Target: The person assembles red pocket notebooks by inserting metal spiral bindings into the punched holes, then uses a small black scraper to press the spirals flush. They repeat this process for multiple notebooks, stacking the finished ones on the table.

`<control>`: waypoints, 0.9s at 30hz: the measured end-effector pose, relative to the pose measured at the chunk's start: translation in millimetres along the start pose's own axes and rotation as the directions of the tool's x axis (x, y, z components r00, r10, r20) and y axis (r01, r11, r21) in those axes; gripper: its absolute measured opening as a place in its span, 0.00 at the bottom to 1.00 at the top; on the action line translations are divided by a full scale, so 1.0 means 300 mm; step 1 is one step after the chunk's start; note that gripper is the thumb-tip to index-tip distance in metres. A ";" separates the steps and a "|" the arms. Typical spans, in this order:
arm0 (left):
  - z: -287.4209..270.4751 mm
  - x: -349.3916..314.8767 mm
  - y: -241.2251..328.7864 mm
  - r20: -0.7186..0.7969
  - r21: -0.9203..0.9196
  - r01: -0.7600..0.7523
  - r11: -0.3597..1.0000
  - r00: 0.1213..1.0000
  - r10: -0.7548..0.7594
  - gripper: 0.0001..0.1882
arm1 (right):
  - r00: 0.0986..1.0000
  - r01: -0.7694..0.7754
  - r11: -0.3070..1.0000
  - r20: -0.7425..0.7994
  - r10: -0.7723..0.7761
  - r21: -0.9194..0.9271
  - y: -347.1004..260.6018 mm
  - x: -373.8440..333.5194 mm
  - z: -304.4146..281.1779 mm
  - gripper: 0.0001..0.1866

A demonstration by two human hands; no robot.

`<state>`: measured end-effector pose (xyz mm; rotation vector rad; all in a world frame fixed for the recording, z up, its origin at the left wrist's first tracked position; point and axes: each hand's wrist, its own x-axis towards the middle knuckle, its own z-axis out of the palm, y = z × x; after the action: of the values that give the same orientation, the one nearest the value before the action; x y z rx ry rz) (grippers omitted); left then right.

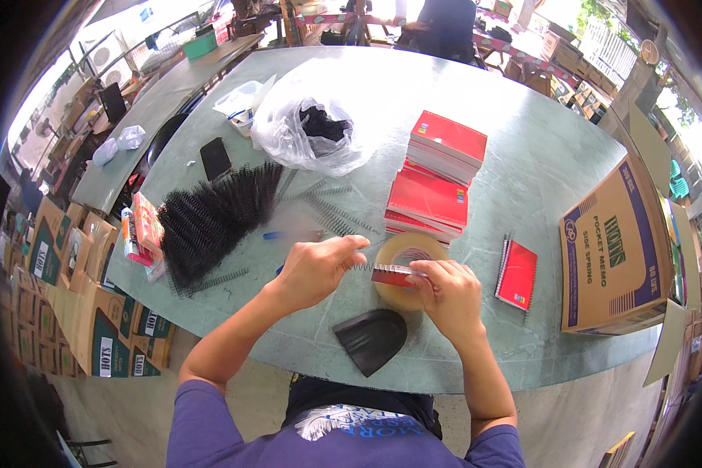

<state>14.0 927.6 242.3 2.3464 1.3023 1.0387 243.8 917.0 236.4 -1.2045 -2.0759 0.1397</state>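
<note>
My right hand grips a small red memo pad, turned so that its edge faces up. My left hand is closed at one end of a dark wire spiral, which runs to the pad's edge. How far the coil is threaded through the pad is too small to tell. Just beneath the pad lies a large roll of clear tape. Nearer to me is a black rounded flat piece. Beyond my right hand stand stacks of red memo pads.
Left on the green table lies a big heap of black spirals, with loose coils and a blue pen nearby. A clear plastic bag stands farther back. Rightward are bound red pads and an open cardboard box.
</note>
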 end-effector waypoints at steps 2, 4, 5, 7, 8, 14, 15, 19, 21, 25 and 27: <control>-0.015 0.017 0.034 -0.024 0.113 -0.126 0.986 0.991 0.129 0.10 | 1.000 0.008 0.999 0.018 -0.007 -0.035 0.011 -0.012 -0.007 0.10; -0.009 0.013 0.016 0.038 0.153 -0.198 0.968 0.980 0.194 0.10 | 0.999 -0.002 0.998 0.033 0.004 -0.063 0.008 -0.019 -0.007 0.10; -0.006 0.009 0.003 0.070 0.174 -0.235 0.956 0.972 0.226 0.10 | 0.999 -0.016 0.997 0.038 0.019 -0.073 0.000 -0.020 -0.007 0.10; 0.000 0.001 -0.018 0.114 0.149 -0.141 0.979 0.986 0.125 0.12 | 1.000 -0.018 0.998 0.013 0.019 -0.061 -0.004 -0.024 -0.003 0.09; 0.000 -0.002 -0.021 0.139 0.139 -0.094 0.986 0.987 0.075 0.13 | 1.000 -0.005 0.999 -0.018 0.004 -0.039 -0.002 -0.023 0.002 0.09; -0.001 0.009 -0.004 0.145 0.179 -0.155 0.971 0.981 0.130 0.14 | 0.997 0.009 1.000 -0.073 -0.009 -0.001 -0.004 -0.024 0.016 0.07; -0.002 0.011 0.001 0.136 0.121 -0.084 0.989 0.988 0.068 0.14 | 0.997 0.004 1.000 -0.075 -0.004 -0.004 -0.008 -0.023 0.016 0.07; -0.007 0.026 0.028 0.090 0.026 -0.031 0.999 0.996 0.029 0.14 | 0.997 -0.001 1.000 -0.071 0.001 -0.005 -0.004 -0.023 0.015 0.07; -0.011 0.022 0.020 0.157 0.084 -0.016 0.996 0.988 0.002 0.14 | 0.998 0.001 1.000 -0.065 -0.001 -0.003 -0.008 -0.022 0.015 0.07; -0.036 0.052 0.041 0.392 0.050 0.345 0.937 0.856 -0.336 0.16 | 0.997 0.014 1.000 -0.077 -0.015 -0.015 -0.008 -0.021 0.019 0.06; -0.011 0.055 0.059 0.213 0.134 0.229 0.964 0.944 -0.254 0.16 | 0.997 0.012 1.000 -0.074 -0.014 -0.029 -0.009 -0.021 0.023 0.06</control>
<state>28.6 930.7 261.7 2.2273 1.5382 0.6189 239.6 912.2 229.1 -1.1956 -2.0271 0.0589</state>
